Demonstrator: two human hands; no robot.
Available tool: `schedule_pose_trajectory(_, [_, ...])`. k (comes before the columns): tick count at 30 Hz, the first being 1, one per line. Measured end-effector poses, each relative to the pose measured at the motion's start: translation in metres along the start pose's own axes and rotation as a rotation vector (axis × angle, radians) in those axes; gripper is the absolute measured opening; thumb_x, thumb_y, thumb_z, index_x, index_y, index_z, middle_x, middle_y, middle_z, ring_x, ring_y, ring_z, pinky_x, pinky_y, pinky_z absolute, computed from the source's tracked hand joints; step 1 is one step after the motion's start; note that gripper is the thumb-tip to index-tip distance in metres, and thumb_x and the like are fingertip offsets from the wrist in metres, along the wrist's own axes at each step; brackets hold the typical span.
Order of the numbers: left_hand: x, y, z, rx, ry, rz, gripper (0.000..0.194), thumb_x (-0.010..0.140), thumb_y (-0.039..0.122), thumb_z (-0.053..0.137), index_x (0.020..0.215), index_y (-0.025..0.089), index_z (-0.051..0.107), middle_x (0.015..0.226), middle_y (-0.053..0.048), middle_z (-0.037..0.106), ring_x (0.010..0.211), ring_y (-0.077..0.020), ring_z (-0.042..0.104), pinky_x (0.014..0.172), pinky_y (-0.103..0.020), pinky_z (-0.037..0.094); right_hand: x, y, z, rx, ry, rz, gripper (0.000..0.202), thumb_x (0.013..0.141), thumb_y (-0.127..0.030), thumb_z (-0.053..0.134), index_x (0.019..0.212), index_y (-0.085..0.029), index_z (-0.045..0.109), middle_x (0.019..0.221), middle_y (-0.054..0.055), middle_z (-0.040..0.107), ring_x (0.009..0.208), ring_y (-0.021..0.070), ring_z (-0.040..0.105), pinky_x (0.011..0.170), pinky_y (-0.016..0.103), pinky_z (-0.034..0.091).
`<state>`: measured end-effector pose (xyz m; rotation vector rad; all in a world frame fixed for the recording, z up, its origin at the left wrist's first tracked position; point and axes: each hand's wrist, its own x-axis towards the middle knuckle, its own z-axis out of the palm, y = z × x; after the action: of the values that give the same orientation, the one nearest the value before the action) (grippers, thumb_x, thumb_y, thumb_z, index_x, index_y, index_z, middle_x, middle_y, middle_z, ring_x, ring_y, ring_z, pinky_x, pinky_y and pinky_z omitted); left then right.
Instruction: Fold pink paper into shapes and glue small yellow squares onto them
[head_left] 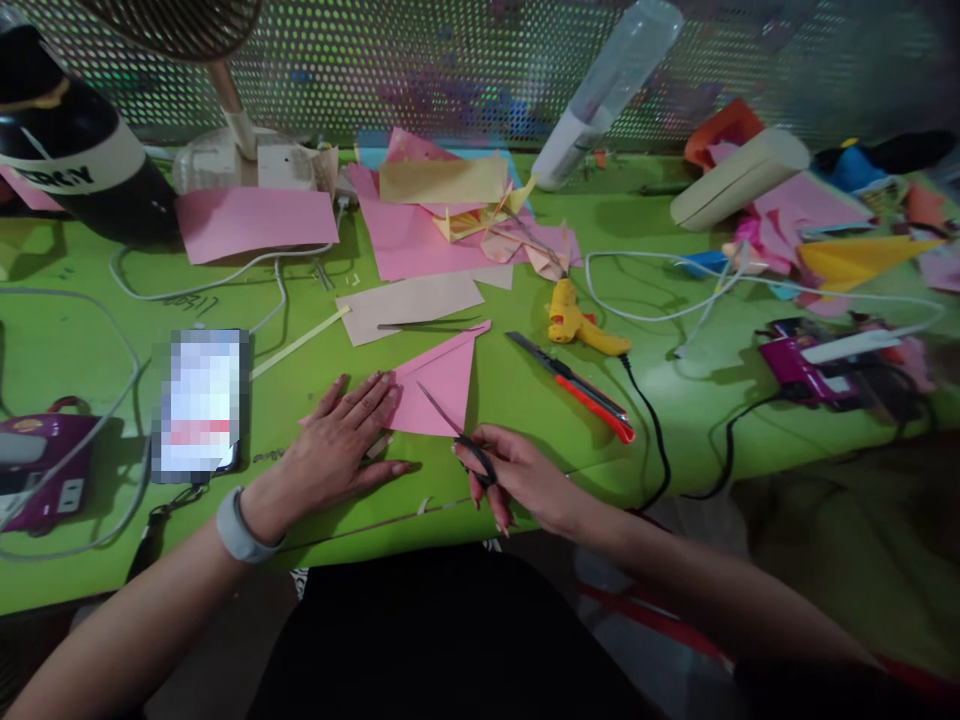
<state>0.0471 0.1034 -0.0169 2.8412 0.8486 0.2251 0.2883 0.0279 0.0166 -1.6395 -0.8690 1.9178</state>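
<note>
A folded piece of pink paper (439,385) lies on the green table in front of me. My left hand (341,435) rests flat across its left side, fingers stretched out and thumb apart. My right hand (517,475) has its fingers through the black handles of a pair of scissors (444,408). The blades point up and left over the paper; whether they touch it I cannot tell. Just beyond the paper's folded upper edge lies thin dark tweezers (431,325), partly on a beige paper strip (412,302).
Right of the paper are a red utility knife (581,385) and a yellow glue gun (581,322) with a black cord. A phone (199,400) lies left. Behind stand a dark bottle (82,150), a fan (240,150) and stacked coloured paper (397,235). A purple power strip (810,370) sits right.
</note>
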Motion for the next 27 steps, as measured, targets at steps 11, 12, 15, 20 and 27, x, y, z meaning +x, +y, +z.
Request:
schedule_pose_trajectory(11, [0.0003,0.0018,-0.0053,-0.033,-0.006,-0.010,0.089,0.095,0.068,0.038,0.159,0.013,0.011,0.160,-0.016,0.030,0.149,-0.0301,0.029,0.124,-0.052,0.016,0.0066,-0.0059,0.0015,-0.001,-0.004,-0.015,0.055,0.068,-0.067,0.073,0.085,-0.021,0.047,0.055,-0.007,0.062,0.028,0.0080,0.050,0.028,0.017,0.032])
schedule_pose_trajectory(12, [0.0003,0.0020,-0.0055,-0.034,-0.004,-0.009,0.089,0.095,0.068,0.039,0.159,0.013,0.011,0.160,-0.016,0.031,0.149,-0.0301,0.029,0.124,-0.052,0.016,0.0068,-0.0054,0.0017,0.000,-0.002,-0.015,0.055,0.068,-0.067,0.073,0.084,-0.021,0.047,0.055,-0.008,0.062,0.027,0.0080,0.050,0.028,0.017,0.032])
schedule_pose_trajectory(15, [0.0004,0.0023,-0.0057,-0.033,-0.004,-0.006,0.089,0.095,0.068,0.039,0.159,0.013,0.012,0.160,-0.017,0.031,0.149,-0.0298,0.029,0.124,-0.051,0.015,0.0072,-0.0053,0.0018,0.009,0.003,-0.006,0.056,0.068,-0.067,0.073,0.084,-0.021,0.046,0.055,-0.008,0.062,0.027,0.0081,0.050,0.028,0.017,0.032])
schedule_pose_trajectory(20, [0.0005,0.0020,-0.0049,-0.030,0.000,-0.009,0.088,0.095,0.068,0.038,0.159,0.012,0.016,0.159,-0.016,0.033,0.149,-0.0292,0.030,0.124,-0.050,0.013,0.0076,-0.0074,0.0019,0.008,-0.001,0.004,0.057,0.066,-0.067,0.074,0.085,-0.021,0.047,0.054,-0.008,0.062,0.027,0.0084,0.050,0.027,0.017,0.032])
schedule_pose_trajectory(27, [0.0002,0.0008,-0.0040,-0.044,0.004,-0.005,0.088,0.095,0.067,0.040,0.159,0.015,0.011,0.160,-0.016,0.032,0.149,-0.0295,0.030,0.124,-0.051,0.014,0.0085,-0.0061,0.0014,0.028,-0.010,0.002,0.055,0.068,-0.065,0.074,0.086,-0.021,0.046,0.053,-0.008,0.061,0.026,0.0083,0.049,0.027,0.017,0.033])
